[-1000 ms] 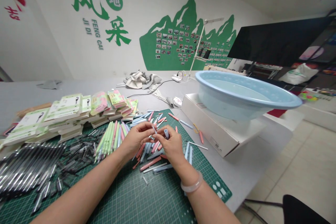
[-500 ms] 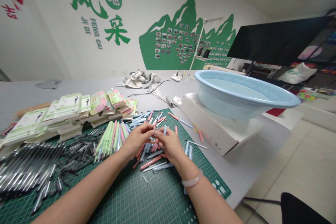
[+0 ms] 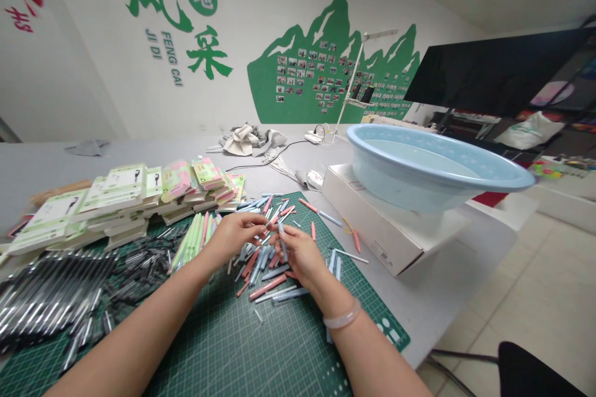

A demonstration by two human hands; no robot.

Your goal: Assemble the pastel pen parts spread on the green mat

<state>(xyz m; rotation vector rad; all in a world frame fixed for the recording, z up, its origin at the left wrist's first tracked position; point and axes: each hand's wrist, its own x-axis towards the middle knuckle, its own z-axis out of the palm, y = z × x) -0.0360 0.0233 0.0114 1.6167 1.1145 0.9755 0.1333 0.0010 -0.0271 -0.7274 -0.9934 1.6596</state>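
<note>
My left hand (image 3: 238,234) is closed in a pinch, its fingertips almost meeting those of my right hand; the small piece between them is too small to make out. My right hand (image 3: 300,253) is closed around a light blue pen barrel (image 3: 284,248), which points downward from its fingers. Below both hands lies a loose pile of pen parts: blue barrels (image 3: 275,272), pink barrels (image 3: 267,288) and thin white refills (image 3: 270,296). Light green pens (image 3: 192,240) are lined up just beyond my left wrist.
A green cutting mat (image 3: 223,347) covers the near table. On the left are rows of black pens (image 3: 51,298), black pen parts (image 3: 139,270) and stacked boxes (image 3: 116,189). At right, a blue basin (image 3: 400,183) rests on a white carton (image 3: 372,229). Grey cloth (image 3: 251,139) lies behind.
My left hand has shifted slightly left and up, its fingers stretching sideways toward my right hand. The blue barrel in my right hand shows more clearly now.
</note>
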